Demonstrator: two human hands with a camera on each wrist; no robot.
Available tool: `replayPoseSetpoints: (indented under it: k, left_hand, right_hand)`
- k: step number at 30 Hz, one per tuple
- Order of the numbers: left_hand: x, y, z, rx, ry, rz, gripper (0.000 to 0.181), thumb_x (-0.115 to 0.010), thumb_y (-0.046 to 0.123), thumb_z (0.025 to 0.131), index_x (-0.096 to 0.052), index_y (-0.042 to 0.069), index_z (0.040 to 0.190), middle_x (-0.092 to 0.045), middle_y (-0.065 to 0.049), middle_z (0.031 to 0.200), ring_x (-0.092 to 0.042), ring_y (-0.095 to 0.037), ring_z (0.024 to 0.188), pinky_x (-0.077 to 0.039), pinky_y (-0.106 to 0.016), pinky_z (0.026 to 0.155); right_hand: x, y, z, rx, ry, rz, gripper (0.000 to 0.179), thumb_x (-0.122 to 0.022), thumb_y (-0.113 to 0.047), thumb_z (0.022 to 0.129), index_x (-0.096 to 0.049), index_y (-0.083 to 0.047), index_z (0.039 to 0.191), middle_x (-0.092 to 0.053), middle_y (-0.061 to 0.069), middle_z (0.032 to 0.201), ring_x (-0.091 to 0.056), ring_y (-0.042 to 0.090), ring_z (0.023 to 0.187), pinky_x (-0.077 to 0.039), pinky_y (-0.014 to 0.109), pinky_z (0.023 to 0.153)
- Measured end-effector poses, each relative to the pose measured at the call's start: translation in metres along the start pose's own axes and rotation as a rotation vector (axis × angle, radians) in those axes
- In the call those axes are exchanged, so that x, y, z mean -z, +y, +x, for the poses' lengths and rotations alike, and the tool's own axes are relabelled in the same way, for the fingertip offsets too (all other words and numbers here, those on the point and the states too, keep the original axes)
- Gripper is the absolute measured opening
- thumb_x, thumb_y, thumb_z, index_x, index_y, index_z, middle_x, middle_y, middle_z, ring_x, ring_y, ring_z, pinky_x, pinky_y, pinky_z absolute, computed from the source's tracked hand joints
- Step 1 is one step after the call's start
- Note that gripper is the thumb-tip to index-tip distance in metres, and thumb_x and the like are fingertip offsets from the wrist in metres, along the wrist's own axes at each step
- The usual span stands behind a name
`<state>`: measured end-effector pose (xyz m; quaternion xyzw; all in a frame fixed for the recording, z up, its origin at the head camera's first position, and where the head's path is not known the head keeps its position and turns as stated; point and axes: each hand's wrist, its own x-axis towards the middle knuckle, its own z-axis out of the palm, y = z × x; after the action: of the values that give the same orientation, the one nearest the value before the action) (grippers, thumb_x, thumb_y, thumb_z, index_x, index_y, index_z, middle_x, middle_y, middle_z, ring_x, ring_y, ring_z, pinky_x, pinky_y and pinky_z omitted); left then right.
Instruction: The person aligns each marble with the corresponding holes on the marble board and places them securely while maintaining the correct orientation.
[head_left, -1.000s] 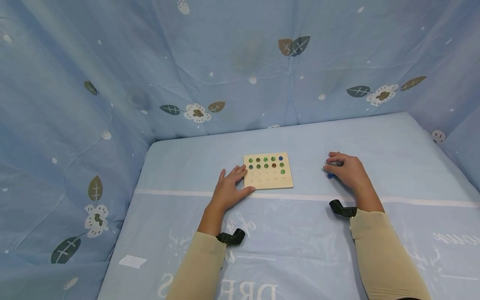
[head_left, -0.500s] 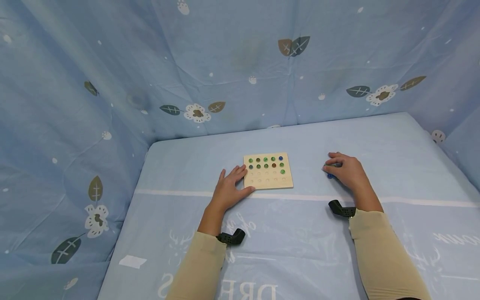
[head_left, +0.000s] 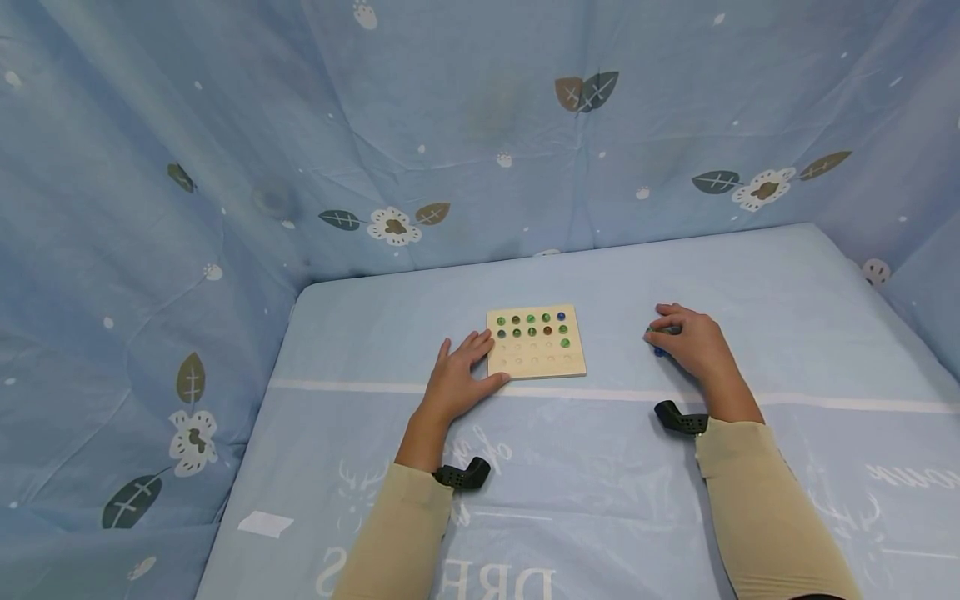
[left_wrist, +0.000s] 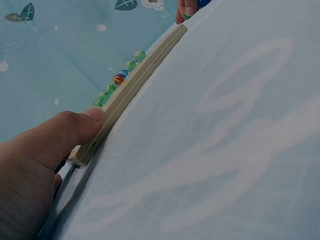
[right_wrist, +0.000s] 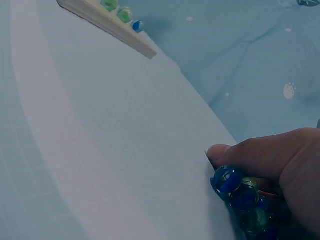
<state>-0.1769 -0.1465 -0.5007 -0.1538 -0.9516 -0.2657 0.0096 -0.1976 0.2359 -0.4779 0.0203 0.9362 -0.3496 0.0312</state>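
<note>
A light wooden board with rows of round hollows lies on the table. Green, blue and reddish-brown glass marbles fill its two far rows, and one green marble sits in the third row at the right. My left hand rests against the board's left side, fingers spread, with the thumb on its near corner. Farther right, my right hand curls thumb and fingers round a cluster of blue and green marbles on the table. The fingers partly hide the cluster; whether one marble is pinched is unclear.
Pale blue cloth covers the table, with a white stripe and white lettering. A patterned blue curtain hangs behind and at both sides. A white patch lies at the near left.
My right hand has shifted very slightly left, and less of the blue marbles shows beneath it. The left hand and the board have not moved.
</note>
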Motion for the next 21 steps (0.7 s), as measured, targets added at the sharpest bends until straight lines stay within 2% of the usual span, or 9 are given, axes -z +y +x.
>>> replayPoseSetpoints:
  k: [21]
  left_hand:
    - [-0.0002,-0.0002,0.0000,0.003,0.000,-0.001,0.075,-0.065,0.057,0.079,-0.044,0.021,0.142,-0.035,0.013,0.149,-0.028,-0.010,0.140,-0.004,-0.046,0.119]
  right_hand:
    - [-0.0010,0.0011,0.0004,0.007,0.006,-0.005,0.036,-0.066,-0.030,0.087,-0.068,-0.003,0.111,-0.041,0.012,0.147,-0.026,0.035,0.140,-0.023,0.058,0.110]
